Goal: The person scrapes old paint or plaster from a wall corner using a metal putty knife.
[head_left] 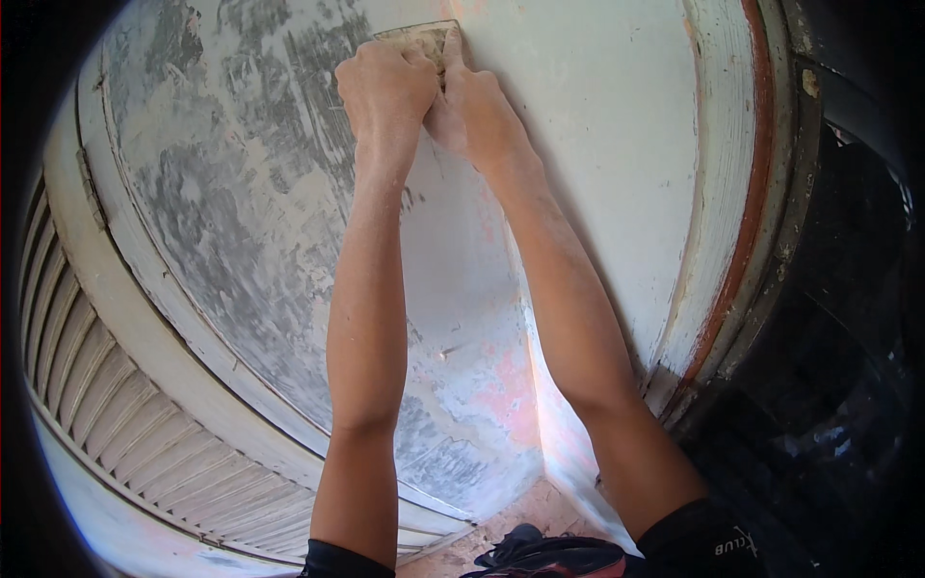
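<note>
Both my arms reach up along a wall corner. My left hand (387, 91) is closed, its knuckles toward me, on a wide putty knife (414, 37) with a dusty flat blade. My right hand (474, 108) grips the same tool from the right, one finger stretched along the blade. The handle is hidden by my hands. The blade lies against the upper part of the patchy grey wall (226, 164), close to the corner. Smeared pale filler and darker scraped streaks cover this wall. Pale dust coats both hands.
A smooth whitish wall (597, 116) meets the grey one at the corner. Louvred shutters (145, 424) in a wooden frame curve along the left. A worn white and red-brown frame (742, 193) edges a dark area at right. Below are a pinkish floor (501, 515) and dark shoes (540, 554).
</note>
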`<state>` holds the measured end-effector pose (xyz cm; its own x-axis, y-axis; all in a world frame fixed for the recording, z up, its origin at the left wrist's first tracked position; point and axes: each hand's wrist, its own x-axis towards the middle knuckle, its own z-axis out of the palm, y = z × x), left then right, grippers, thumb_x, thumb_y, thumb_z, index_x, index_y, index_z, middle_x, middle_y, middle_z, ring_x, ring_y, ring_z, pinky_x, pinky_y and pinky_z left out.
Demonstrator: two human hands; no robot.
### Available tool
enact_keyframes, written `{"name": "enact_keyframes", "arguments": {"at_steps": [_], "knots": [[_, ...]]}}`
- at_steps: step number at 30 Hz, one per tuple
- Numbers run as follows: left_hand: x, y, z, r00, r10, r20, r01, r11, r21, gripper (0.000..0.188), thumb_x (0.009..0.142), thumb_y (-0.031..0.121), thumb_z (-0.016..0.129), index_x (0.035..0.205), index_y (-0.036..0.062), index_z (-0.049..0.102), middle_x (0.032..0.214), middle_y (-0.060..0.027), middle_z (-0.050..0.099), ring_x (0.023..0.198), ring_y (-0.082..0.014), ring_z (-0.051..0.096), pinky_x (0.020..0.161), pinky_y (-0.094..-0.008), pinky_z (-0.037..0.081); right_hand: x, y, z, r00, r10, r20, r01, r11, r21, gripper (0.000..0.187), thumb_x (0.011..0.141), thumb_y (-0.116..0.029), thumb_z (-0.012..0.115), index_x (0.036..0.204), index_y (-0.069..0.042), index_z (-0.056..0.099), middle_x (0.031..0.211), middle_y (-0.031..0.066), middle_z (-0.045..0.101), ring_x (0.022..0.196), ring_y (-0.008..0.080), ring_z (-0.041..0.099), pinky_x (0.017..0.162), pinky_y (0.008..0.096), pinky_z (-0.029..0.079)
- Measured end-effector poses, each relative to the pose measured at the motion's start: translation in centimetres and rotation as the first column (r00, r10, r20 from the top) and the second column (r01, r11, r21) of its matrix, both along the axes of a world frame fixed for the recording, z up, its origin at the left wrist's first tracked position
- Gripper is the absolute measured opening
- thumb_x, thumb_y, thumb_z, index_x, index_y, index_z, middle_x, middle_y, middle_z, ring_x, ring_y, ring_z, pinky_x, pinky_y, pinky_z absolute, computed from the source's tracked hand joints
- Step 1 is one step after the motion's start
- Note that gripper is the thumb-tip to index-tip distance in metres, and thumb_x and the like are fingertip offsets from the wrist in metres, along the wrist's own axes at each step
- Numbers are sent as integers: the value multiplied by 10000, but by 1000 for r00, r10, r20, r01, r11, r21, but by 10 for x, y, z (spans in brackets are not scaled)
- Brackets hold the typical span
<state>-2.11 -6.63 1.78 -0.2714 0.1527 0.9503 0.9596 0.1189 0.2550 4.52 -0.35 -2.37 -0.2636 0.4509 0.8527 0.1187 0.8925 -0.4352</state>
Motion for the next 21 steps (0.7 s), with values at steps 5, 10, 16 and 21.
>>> {"name": "enact_keyframes", "arguments": {"at_steps": [5, 10, 16, 21], "knots": [[4, -4, -15, 1000, 1, 17, -1, 1000, -8, 305, 871, 177, 610, 760, -92, 700, 714, -280, 672, 683, -402, 693, 646, -461, 564, 5, 1, -12, 998, 1, 57, 0, 1000, -17, 786, 897, -236, 535, 1529, 65, 178, 826, 297, 682, 803, 444, 689, 743, 494, 555], [-2, -3, -17, 999, 8, 52, -7, 1000, -7, 314, 872, 184, 610, 762, -97, 697, 718, -286, 671, 687, -409, 693, 637, -461, 559, -2, 1, -15, 999, 30, 25, -30, 1000, -4, 765, 905, -256, 531, 1520, 69, 213, 844, 289, 686, 801, 440, 689, 734, 492, 553], [-3, 3, -2, 999, 43, 1, -43, 999, 29, 323, 874, 183, 606, 760, -108, 689, 758, -301, 674, 733, -420, 699, 652, -465, 572, 4, -3, 3, 999, 32, 25, -32, 999, -32, 788, 893, -239, 546, 1519, 81, 188, 878, 297, 685, 827, 449, 686, 742, 492, 551], [2, -2, -13, 999, 21, -46, -18, 997, 69, 325, 881, 184, 594, 769, -105, 693, 748, -306, 670, 738, -414, 704, 639, -463, 577, 2, 4, -9, 998, 53, 42, -55, 997, 45, 862, 872, -231, 586, 1481, 176, 132, 891, 314, 685, 860, 443, 693, 764, 505, 574]]}}
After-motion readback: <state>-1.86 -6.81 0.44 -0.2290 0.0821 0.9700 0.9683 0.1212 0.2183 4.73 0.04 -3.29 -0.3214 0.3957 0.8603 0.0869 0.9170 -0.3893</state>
